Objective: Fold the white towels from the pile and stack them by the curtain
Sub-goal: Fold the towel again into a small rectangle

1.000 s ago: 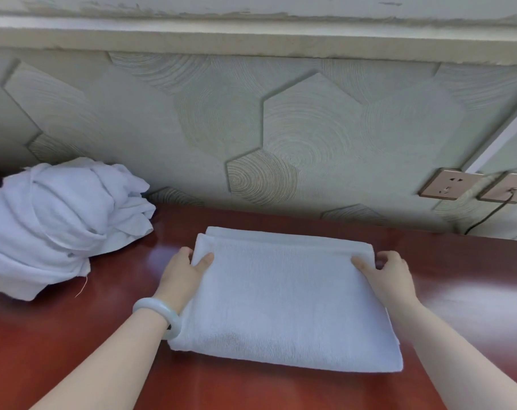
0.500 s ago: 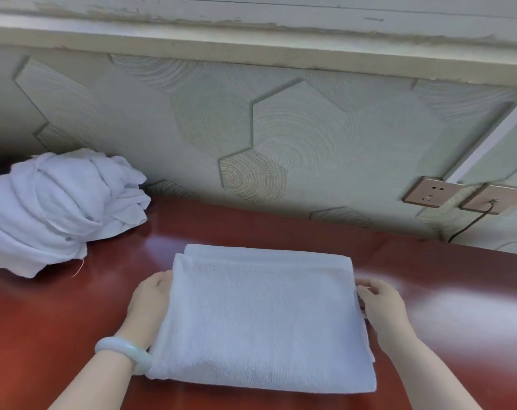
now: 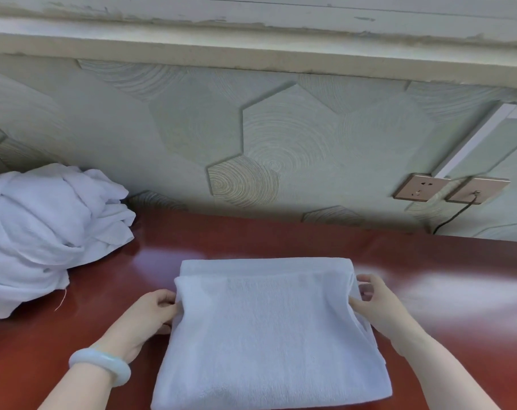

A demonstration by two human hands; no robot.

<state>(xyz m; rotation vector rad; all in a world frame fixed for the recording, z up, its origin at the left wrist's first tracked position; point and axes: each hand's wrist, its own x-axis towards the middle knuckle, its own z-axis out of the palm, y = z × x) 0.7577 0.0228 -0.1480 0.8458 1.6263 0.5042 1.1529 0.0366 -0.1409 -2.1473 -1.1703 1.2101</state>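
Note:
A folded white towel (image 3: 269, 329) lies on the red-brown table (image 3: 280, 241) in front of me. My left hand (image 3: 146, 318) pinches its left side near the far corner, fingers curled into the layers. My right hand (image 3: 375, 306) grips the right side the same way, thumb on top. The far edge of the upper layer is raised a little, showing a lower layer behind it. A crumpled pile of white towels (image 3: 44, 232) sits at the far left against the wall. No curtain is in view.
A wall with hexagon relief panels (image 3: 280, 137) rises right behind the table. Two wall sockets (image 3: 449, 189) sit at the right, a black cable (image 3: 449, 217) hanging from one. A pale bangle (image 3: 101, 365) is on my left wrist.
Both hands slid from the towel's far corners onto its sides and now pinch the layers. The towel came nearer to me, and its upper far edge has lifted slightly.

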